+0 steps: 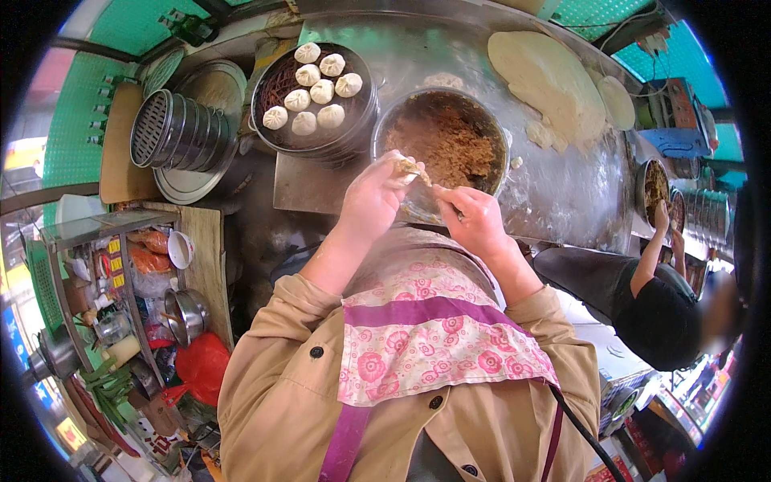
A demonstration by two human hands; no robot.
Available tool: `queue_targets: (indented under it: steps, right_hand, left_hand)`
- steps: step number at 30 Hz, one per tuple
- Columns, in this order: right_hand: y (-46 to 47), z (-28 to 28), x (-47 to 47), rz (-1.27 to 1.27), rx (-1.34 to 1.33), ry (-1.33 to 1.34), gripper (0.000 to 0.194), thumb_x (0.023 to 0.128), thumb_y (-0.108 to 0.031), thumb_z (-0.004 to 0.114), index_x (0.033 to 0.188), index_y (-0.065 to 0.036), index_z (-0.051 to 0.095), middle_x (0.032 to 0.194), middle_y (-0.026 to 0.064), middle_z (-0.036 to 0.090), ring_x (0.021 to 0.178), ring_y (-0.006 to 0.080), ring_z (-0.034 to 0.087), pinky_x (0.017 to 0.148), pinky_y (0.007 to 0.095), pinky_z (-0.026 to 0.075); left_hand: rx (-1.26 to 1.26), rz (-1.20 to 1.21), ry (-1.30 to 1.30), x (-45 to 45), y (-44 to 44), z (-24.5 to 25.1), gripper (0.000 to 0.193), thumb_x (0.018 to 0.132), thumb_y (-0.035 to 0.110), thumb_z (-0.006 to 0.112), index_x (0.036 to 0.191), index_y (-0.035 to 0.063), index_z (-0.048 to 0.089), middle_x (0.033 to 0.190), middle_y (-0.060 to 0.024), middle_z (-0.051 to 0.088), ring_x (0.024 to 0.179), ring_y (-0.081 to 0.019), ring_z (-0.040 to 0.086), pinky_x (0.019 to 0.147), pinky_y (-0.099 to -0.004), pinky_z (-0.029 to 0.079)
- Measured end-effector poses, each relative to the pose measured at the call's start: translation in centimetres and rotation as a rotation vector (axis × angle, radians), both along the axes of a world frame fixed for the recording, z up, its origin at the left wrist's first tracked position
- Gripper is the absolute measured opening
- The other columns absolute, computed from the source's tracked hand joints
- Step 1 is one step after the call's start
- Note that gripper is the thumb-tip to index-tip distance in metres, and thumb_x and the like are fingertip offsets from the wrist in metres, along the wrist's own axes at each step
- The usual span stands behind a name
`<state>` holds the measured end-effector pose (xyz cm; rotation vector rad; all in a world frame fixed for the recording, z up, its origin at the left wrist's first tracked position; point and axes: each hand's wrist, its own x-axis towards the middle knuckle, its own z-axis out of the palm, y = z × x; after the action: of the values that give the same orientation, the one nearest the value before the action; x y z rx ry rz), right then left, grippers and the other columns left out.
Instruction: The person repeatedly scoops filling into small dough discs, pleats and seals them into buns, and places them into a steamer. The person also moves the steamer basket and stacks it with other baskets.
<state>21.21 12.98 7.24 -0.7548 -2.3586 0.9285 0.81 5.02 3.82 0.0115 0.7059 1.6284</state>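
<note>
My left hand (pixel 378 187) holds a dough wrapper (pixel 402 170) with filling showing in it. My right hand (pixel 473 218) is beside it, its fingers closed on a thin tool (pixel 425 178) whose tip bears some filling at the wrapper; most of the tool is hidden. Both hands are over the near rim of a large metal bowl (pixel 506 138) of brown minced filling (pixel 461 150). Left of the bowl, several pleated buns (pixel 321 91) sit spaced out in a round metal steamer (pixel 265 129).
A large dough sheet (pixel 548 81) lies on the floured metal worktop (pixel 542 199) at right. Stacked steamer rings (pixel 181 129) rest on a metal lid at left. Cluttered shelves (pixel 123 241) stand lower left. Another person (pixel 656 301) works at far right over a bowl (pixel 653 190).
</note>
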Motion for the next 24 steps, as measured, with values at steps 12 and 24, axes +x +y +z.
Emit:
queue_targets:
  steps: [12,24]
  right_hand:
    - [1.5,2.7,1.0,-0.177,-0.260,0.058,0.020,0.096,-0.007,0.069,0.113,0.002,0.073,0.101,0.0125,0.068,0.086,0.0238,0.067,0.079,0.0314,0.053]
    - [0.3,4.0,0.0,-0.131,-0.298,0.126,0.011,0.092,-0.007,0.071,0.098,0.002,0.070,0.092,0.0175,0.070,0.083,0.0333,0.070,0.073,0.0393,0.056]
  left_hand:
    - [0.045,-0.271,0.169,2.2,0.2,1.4,0.032,0.107,0.012,0.052,0.137,0.0008,0.056,0.127,-0.0130,0.067,0.115,-0.0276,0.067,0.096,-0.0414,0.057]
    - [-0.009,-0.493,0.501,3.6,0.5,3.9,0.040,0.106,0.013,0.057,0.142,-0.0036,0.053,0.127,-0.0089,0.065,0.115,-0.0162,0.065,0.100,-0.0315,0.054]
